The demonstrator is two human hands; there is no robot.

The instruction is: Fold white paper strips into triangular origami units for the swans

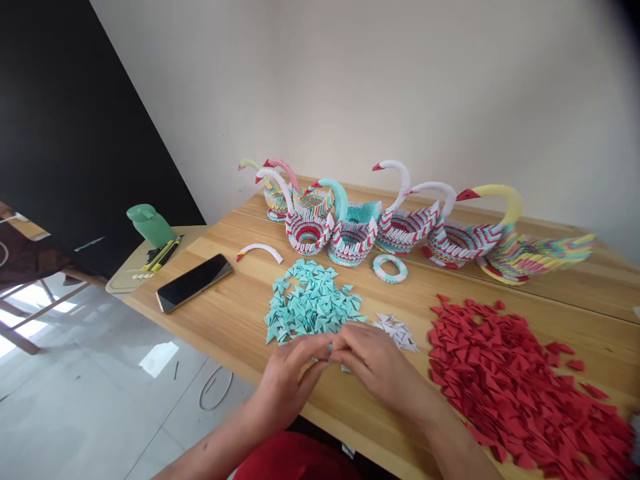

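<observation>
My left hand [295, 373] and my right hand [373, 357] meet over the near edge of the table, fingertips pinched together around a small teal paper piece [331, 347] that is mostly hidden. Just beyond them lies a pile of teal folded paper pieces [313, 303]. A small heap of white folded pieces [397, 332] sits beyond my right hand. Over to the right spreads a big pile of red folded pieces [515, 380]. Behind the teal pile is a teal and white paper ring [390, 269], and a white curved neck with a red tip [261, 248] lies to its left.
Several paper swans [353, 240] stand along the back of the wooden table [240, 293], near the wall. A phone [195, 283] rests at the left edge. Beside the table, a stool [123, 273] holds a green bottle [151, 225] and a yellow cutter [163, 255].
</observation>
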